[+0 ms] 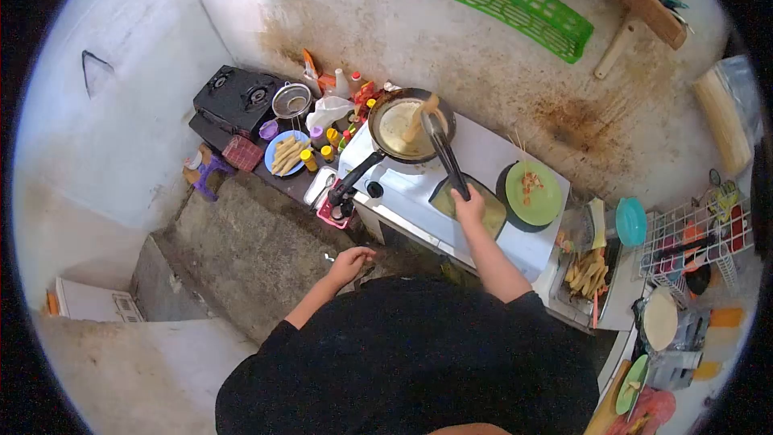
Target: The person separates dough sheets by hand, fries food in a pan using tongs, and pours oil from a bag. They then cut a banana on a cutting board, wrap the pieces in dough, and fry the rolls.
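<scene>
My right hand (470, 208) grips the black handles of a pair of tongs (445, 152). Their metal tips reach into a frying pan (375, 117) and meet a pale, light-brown piece of food (419, 119), probably a folded wrapper. Pale yellowish liquid, perhaps oil or batter, covers the pan's bottom. Beneath my right hand, partly hidden, lies a greenish rectangular tray (491, 224). My left hand (352, 266) hangs over the floor in front of the counter, its fingers loosely bent and nothing visible in them.
A green plate (544, 203) with food bits and skewers stands right of the tray. On the left are a blue plate (271, 152) of rolls, yellow-capped bottles (308, 160) and a black stove (233, 97). The pan's handle (354, 178) juts past the counter edge. Right stands a dish rack (672, 229).
</scene>
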### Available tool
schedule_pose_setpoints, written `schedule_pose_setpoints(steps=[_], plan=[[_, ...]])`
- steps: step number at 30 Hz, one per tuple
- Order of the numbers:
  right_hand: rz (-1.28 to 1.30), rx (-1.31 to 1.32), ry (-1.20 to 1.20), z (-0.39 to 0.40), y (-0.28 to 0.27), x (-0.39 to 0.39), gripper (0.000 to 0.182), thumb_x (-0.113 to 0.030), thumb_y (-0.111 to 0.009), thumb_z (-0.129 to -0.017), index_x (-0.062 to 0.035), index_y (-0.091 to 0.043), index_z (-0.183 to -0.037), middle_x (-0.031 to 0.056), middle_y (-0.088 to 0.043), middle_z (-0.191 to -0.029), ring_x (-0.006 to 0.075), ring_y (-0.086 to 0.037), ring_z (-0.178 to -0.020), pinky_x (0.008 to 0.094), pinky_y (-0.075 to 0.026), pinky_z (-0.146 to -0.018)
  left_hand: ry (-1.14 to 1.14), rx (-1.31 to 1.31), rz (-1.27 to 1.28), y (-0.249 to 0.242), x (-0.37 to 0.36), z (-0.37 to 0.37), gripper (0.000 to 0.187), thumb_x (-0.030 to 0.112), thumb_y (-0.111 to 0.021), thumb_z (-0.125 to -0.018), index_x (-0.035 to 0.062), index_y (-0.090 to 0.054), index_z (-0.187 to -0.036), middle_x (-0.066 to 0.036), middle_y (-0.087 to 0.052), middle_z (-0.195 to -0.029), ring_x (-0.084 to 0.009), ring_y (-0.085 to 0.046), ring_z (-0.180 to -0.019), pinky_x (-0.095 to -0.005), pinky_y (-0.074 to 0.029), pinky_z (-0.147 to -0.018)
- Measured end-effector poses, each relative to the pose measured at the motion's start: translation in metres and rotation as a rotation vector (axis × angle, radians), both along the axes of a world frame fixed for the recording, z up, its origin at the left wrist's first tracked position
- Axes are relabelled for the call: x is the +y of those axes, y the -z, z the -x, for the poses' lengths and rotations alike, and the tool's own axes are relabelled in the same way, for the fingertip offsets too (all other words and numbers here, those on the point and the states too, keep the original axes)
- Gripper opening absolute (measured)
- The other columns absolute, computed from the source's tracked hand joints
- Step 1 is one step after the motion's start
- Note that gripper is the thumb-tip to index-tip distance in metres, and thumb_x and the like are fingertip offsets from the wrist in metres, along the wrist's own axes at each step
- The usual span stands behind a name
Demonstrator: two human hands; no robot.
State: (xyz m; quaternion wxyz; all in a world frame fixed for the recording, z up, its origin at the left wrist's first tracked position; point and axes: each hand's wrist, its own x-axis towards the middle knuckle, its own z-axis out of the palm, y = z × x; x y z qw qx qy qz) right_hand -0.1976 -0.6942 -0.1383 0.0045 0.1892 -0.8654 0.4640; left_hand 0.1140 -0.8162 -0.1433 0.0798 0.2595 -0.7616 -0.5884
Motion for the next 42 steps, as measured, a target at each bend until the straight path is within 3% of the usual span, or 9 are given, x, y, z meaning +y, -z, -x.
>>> schedule_pose_setpoints(steps=[8,9,14,23,26,29,32,35,42], plan=[[-0.227,-0.293,-0.065,0.008,-0.042,-0.024,0.031,-0.034,-0.066,-0.070,-0.0083,-0.065,-0.089,0.0100,-0.062,-0.072,0.0211,-0.058,-0.065,0.0331,-0.043,-0.063,-0.104,0.022,-0.012,-0.007,0.007,-0.026,0.020,0.001,-0.043,-0.084,0.0002,-0.059,-0.096,-0.008,-0.062,-0.085,-0.0145,-0.059,-0.081,-0.0268,-0.045,-0.074],[-0.253,-0.293,-0.081,0.009,-0.054,-0.025,0.033,-0.039,-0.067,-0.067,-0.0091,-0.065,-0.080,0.0127,-0.062,-0.070,0.0295,-0.058,-0.069,0.0386,-0.043,-0.062,-0.105,0.024,-0.019,-0.002,0.007,-0.029,0.020,0.001,-0.043,-0.084,0.0003,-0.059,-0.096,-0.008,-0.062,-0.085,-0.0145,-0.059,-0.081,-0.0267,-0.045,-0.074],[-0.190,-0.554,-0.042,0.043,-0.025,-0.050,0.027,-0.026,-0.072,-0.067,-0.0016,-0.063,-0.074,0.0046,-0.057,-0.064,0.0176,-0.049,-0.053,0.0332,-0.038,-0.050,-0.144,0.012,-0.029,0.016,0.007,-0.035,0.021,0.001,-0.043,-0.083,0.0007,-0.059,-0.097,-0.008,-0.062,-0.085,-0.0146,-0.059,-0.081,-0.0268,-0.045,-0.074],[0.044,-1.040,-0.005,0.031,-0.055,-0.076,0.031,-0.028,-0.072,-0.069,-0.0100,-0.048,-0.062,0.0007,-0.048,-0.057,0.0115,-0.038,-0.045,0.0287,-0.023,-0.037,-0.154,0.045,0.012,0.007,0.011,-0.036,0.020,0.002,-0.043,-0.084,0.0009,-0.059,-0.096,-0.007,-0.061,-0.084,-0.0138,-0.058,-0.080,-0.0264,-0.045,-0.074],[0.069,-0.916,0.022,0.039,-0.040,-0.078,0.029,-0.031,-0.070,-0.069,-0.0068,-0.054,-0.068,0.0034,-0.050,-0.057,0.0149,-0.044,-0.047,0.0328,-0.031,-0.040,-0.200,0.072,-0.058,0.020,0.007,-0.041,0.021,0.000,-0.043,-0.084,0.0009,-0.059,-0.096,-0.006,-0.061,-0.084,-0.0136,-0.058,-0.080,-0.0261,-0.045,-0.073],[-0.313,-0.243,-0.074,0.049,-0.032,-0.056,0.034,-0.035,-0.067,-0.070,-0.0037,-0.060,-0.082,0.0096,-0.059,-0.067,0.0252,-0.056,-0.059,0.0379,-0.042,-0.054,-0.225,0.053,-0.076,0.017,0.004,-0.048,0.021,0.000,-0.042,-0.084,0.0009,-0.059,-0.097,-0.006,-0.060,-0.084,-0.0133,-0.057,-0.080,-0.0258,-0.044,-0.073],[-0.362,-0.072,-0.099,0.014,-0.094,-0.027,0.047,-0.039,-0.065,-0.068,-0.0023,-0.060,-0.097,0.0128,-0.060,-0.077,0.0296,-0.058,-0.076,0.0395,-0.044,-0.068,-0.259,0.064,-0.086,0.020,0.004,-0.054,0.020,0.001,-0.043,-0.084,0.0006,-0.058,-0.097,-0.005,-0.060,-0.083,-0.0126,-0.057,-0.080,-0.0254,-0.044,-0.073],[-0.397,0.253,-0.085,0.007,-0.091,-0.008,0.051,-0.036,-0.066,-0.068,-0.0032,-0.057,-0.106,0.0133,-0.058,-0.082,0.0304,-0.057,-0.078,0.0396,-0.045,-0.068,-0.265,0.075,-0.091,0.021,0.004,-0.057,0.020,0.002,-0.042,-0.085,0.0007,-0.058,-0.098,-0.005,-0.059,-0.082,-0.0117,-0.056,-0.079,-0.0251,-0.044,-0.073],[-0.398,0.263,-0.124,-0.002,-0.089,0.004,0.048,-0.030,-0.064,-0.070,-0.0053,-0.054,-0.110,0.0136,-0.057,-0.089,0.0312,-0.056,-0.081,0.0395,-0.045,-0.068,-0.170,0.044,-0.088,0.021,-0.004,-0.043,0.021,0.002,-0.042,-0.086,0.0005,-0.058,-0.099,-0.003,-0.060,-0.082,-0.0104,-0.054,-0.077,-0.0237,-0.043,-0.070]])
